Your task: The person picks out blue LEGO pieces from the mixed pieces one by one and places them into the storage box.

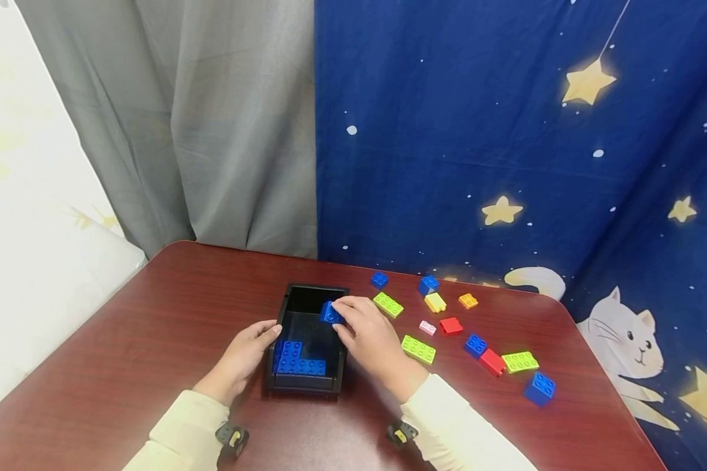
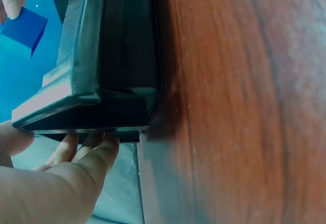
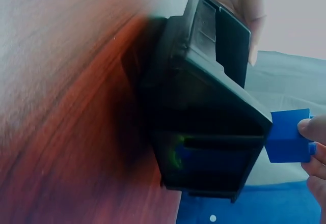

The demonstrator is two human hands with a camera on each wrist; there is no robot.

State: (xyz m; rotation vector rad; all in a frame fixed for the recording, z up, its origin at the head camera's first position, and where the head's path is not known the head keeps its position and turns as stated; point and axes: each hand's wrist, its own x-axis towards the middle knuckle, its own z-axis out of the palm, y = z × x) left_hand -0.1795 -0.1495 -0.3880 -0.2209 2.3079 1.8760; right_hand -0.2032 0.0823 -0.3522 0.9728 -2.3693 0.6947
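Observation:
A black plastic box (image 1: 279, 301) stands on the table. My left hand (image 1: 243, 356) grips its left wall, thumb at the rim and fingers against the outside, as the left wrist view shows. Between the thumb and fingers of my right hand (image 1: 368, 333) a blue building brick (image 1: 330, 314) is pinched over the box's inside, near its right wall. In the right wrist view that same blue brick (image 3: 289, 135) is held above the rim. Inside the box, blue bricks (image 1: 300, 365) lie along the near end and up the left side, forming an L.
Right of the box are scattered several loose bricks: lime green ones (image 1: 418, 350), red ones (image 1: 492, 362), a yellow (image 1: 435, 303), an orange (image 1: 468, 301), a pink (image 1: 427, 328) and more blue ones (image 1: 539, 389). Curtains (image 1: 389, 163) hang behind the reddish-brown table (image 1: 153, 314).

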